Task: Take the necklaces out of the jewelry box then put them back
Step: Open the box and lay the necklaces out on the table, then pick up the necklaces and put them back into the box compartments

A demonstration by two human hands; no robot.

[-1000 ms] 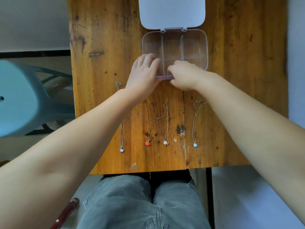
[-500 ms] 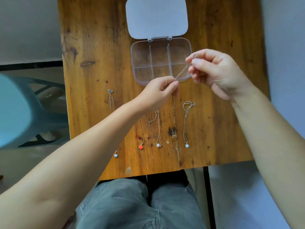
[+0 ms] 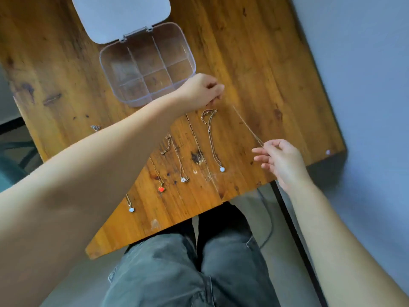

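The clear jewelry box (image 3: pixel 124 94) stands open on the wooden table (image 3: pixel 254 52), its white lid (image 3: pixel 121 16) flipped back; its compartments look empty. A thin gold chain (image 3: pixel 247 125) is stretched between my hands, to the right of the box. My left hand (image 3: pixel 201 91) pinches its upper end and my right hand (image 3: pixel 281 158) pinches its lower end near the table's front edge. Several necklaces lie in a row in front: one with a white pendant (image 3: pixel 222 169), one with a flower (image 3: pixel 183 179), one with a red pendant (image 3: pixel 161 189), and one (image 3: pixel 131 209) partly under my left arm.
A small metal piece (image 3: pixel 95 127) lies at the left, beside my left forearm. The table's right corner (image 3: pixel 338 149) is close to my right hand. My knees in grey trousers (image 3: pixel 188 273) are under the front edge. A teal chair (image 3: pixel 11 165) stands at the left.
Both hands lifted a chain from the box. They have since carried it right; my right hand dropped toward the front edge, pulling the chain long. The camera tilted.
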